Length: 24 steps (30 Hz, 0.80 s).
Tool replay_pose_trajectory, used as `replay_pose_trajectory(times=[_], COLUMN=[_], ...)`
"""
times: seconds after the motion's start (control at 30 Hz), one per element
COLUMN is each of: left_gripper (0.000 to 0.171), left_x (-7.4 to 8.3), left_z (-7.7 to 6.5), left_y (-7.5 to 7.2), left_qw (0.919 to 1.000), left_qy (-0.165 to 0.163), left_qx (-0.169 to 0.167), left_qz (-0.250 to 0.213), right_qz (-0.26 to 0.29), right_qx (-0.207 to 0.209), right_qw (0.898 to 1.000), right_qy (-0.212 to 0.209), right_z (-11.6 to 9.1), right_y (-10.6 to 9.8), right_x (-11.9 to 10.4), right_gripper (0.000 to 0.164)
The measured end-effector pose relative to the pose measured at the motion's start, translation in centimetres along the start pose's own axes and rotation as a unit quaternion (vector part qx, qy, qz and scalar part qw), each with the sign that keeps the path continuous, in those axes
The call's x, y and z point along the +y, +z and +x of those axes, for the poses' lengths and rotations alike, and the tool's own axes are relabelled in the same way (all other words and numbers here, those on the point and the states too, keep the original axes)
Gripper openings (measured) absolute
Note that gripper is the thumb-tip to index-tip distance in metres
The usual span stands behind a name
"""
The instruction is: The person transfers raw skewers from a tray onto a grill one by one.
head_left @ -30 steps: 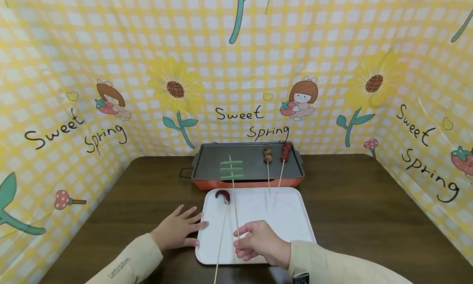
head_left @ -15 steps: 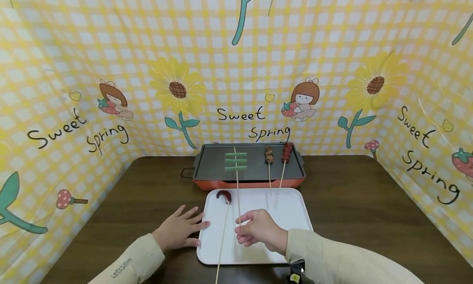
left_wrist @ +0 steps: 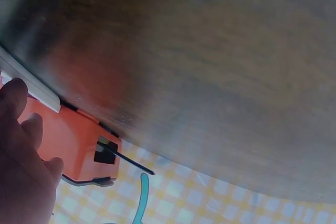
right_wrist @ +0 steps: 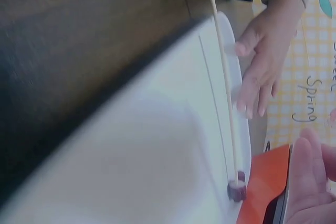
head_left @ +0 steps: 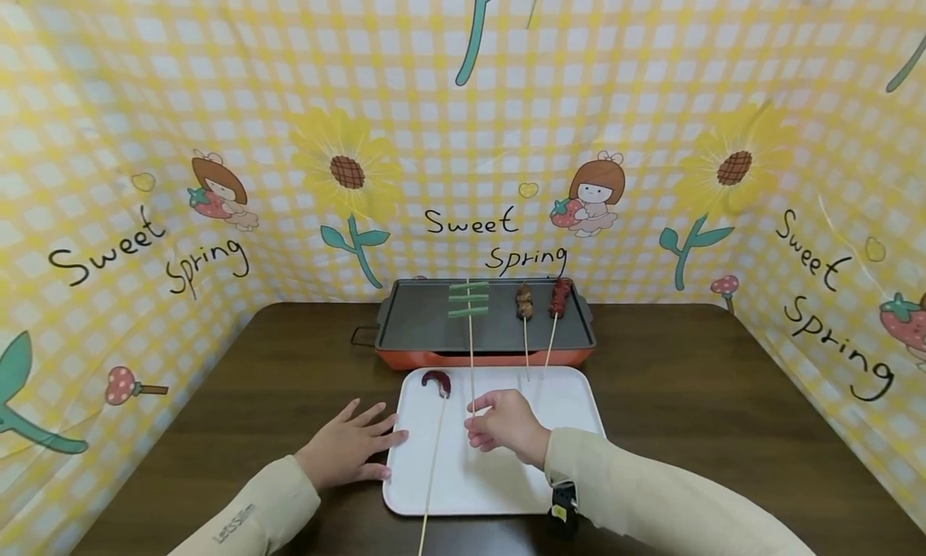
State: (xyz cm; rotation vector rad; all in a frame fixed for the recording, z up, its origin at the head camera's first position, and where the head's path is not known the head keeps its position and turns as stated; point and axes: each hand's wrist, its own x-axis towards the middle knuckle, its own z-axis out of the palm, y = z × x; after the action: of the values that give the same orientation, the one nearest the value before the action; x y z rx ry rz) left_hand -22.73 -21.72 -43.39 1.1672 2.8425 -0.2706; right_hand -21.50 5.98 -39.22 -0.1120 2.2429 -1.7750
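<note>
My right hand [head_left: 509, 427] pinches the lower stick of a skewer of green vegetable pieces [head_left: 469, 299] between thumb and fingers, above the white tray [head_left: 521, 484]. Its green pieces are over the left-middle of the dark griddle [head_left: 412, 323]; whether they touch it I cannot tell. My left hand [head_left: 350, 445] lies with spread, straight fingers at the tray's left edge, fingertips on the rim. A skewer with a curled dark-red piece [head_left: 437, 383] lies on the tray, its stick reaching past the front edge. In the right wrist view that stick [right_wrist: 223, 72] passes near the left hand.
On the griddle's right side lie a brown meat skewer [head_left: 524, 301] and a red skewer [head_left: 559, 297], sticks pointing toward the tray. A wire handle [head_left: 364, 337] juts from the griddle's left end. A checked cloth [head_left: 463, 138] hangs behind the brown table [head_left: 673, 395].
My right hand has moved forward and slightly right, carrying the green vegetable skewer farther over the griddle. The left hand stays at the tray's edge.
</note>
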Motion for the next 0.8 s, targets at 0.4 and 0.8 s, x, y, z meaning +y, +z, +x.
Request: replay_pose_trajectory(times=[0.4,0.8], left_gripper=[0.063,0.064], left_x=[0.1,0.1], left_z=[-0.3,0.2], left_y=[-0.4,-0.4], left_qw=[0.9999,0.9999], left_qy=[-0.009,-0.009], left_qx=[-0.005,-0.010], left_qz=[-0.012,0.002], right_qz=[0.003,-0.015], right_qx=[0.018,0.036], right_qw=[1.000,0.999], right_qy=[0.007,0.025], right_z=[2.3,3.2], right_y=[-0.7,-1.3], right_x=[-0.3,0.5], right_gripper=[0.022,0.025])
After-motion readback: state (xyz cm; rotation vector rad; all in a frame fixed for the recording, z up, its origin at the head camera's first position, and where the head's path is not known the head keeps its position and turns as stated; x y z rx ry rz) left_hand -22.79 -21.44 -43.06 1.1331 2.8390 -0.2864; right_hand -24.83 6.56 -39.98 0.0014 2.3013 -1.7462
